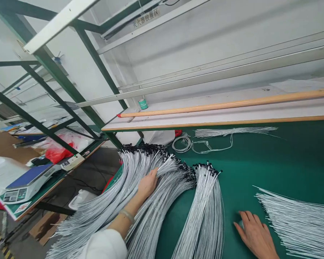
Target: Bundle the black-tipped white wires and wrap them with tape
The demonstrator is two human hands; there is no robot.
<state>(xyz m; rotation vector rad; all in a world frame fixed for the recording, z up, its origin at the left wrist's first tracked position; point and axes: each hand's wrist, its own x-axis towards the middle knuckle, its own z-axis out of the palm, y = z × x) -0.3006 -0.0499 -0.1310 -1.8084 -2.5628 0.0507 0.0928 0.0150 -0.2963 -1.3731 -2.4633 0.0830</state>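
Several long bundles of thin white wires with black tips lie fanned on a green table (272, 162). My left hand (147, 184) reaches into the left bundle (116, 194), fingers closed round a sheaf of its wires just below the black ends. A middle bundle (205, 208) lies to its right. My right hand (255, 233) rests flat on the green surface, fingers spread, holding nothing, between the middle bundle and a loose fan of white wires (299, 223) at the right.
A raised wooden-edged shelf (218, 115) runs along the back, with a small green tin (143, 104). A coiled white cable (182, 144) and another wire bundle (232, 132) lie beneath it. A weighing scale (24, 183) sits on a bench at left, beside green racking.
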